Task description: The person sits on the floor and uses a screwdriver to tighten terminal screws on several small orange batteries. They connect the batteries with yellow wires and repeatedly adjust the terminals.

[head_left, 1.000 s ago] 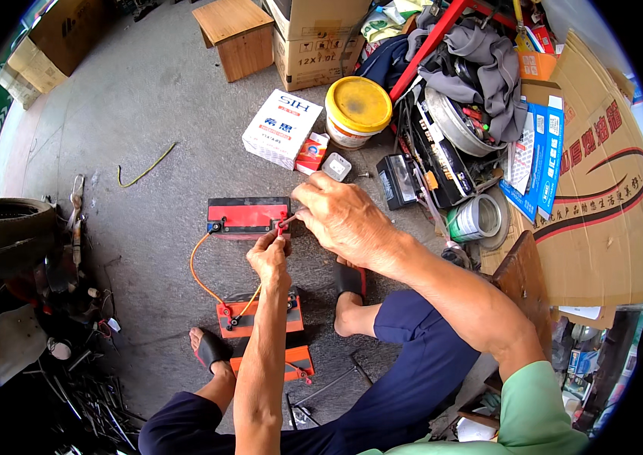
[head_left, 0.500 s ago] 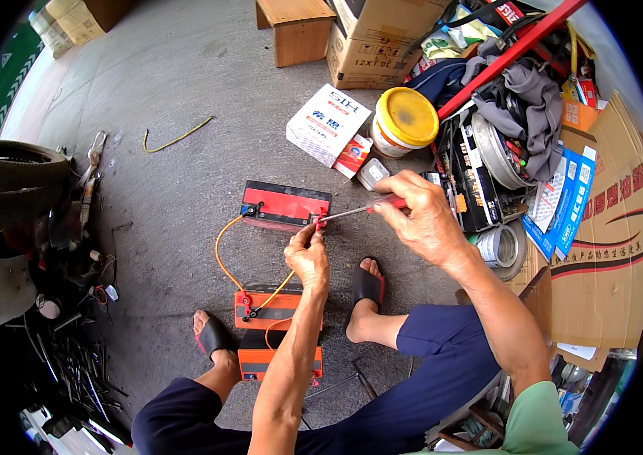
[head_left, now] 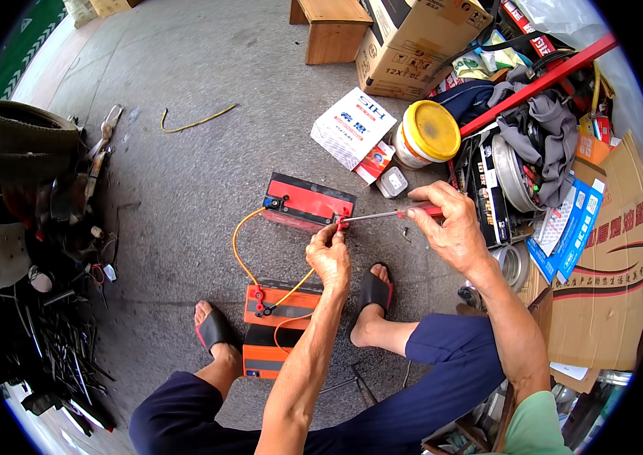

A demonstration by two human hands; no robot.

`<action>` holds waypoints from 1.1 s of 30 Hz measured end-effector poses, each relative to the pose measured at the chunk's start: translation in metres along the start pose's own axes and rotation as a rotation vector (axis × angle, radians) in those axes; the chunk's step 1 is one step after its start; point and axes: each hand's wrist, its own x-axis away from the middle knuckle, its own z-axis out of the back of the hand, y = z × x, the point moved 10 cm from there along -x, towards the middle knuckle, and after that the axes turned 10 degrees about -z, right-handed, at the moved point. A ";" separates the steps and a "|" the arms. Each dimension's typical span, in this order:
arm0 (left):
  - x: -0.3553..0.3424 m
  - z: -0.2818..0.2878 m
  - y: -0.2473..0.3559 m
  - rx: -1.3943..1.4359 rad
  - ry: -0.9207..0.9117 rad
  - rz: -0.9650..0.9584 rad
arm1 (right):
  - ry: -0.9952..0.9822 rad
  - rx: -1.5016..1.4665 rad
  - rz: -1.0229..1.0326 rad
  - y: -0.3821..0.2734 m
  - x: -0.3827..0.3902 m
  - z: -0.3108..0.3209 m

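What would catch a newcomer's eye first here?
Probably the red-and-black battery near the middle, with the right hand holding a screwdriver to its right-hand corner and the left hand at that same corner. Two orange batteries sit lower in the picture. Up and to the right, a yellow-lidded bucket stands near a white box.

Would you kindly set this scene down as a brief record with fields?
Right hand: holds a red-handled screwdriver, tip at a red terminal
Left hand: at the same terminal
Terminal's place: right end of the red-and-black battery
Nearer the person: two orange batteries
Beyond, to the right: white box, yellow-lidded bucket
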 end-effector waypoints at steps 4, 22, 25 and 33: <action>0.000 0.000 -0.003 0.004 0.010 -0.005 | -0.004 0.031 0.016 -0.004 0.001 -0.003; 0.032 0.073 0.110 -0.969 -0.509 -0.107 | 0.000 0.318 0.179 -0.040 -0.005 -0.022; 0.050 0.089 0.118 -1.006 -0.577 -0.101 | 0.017 0.414 0.126 -0.043 -0.010 -0.024; 0.069 0.089 0.099 -1.008 -0.634 -0.122 | 0.167 0.332 0.239 -0.055 -0.010 -0.025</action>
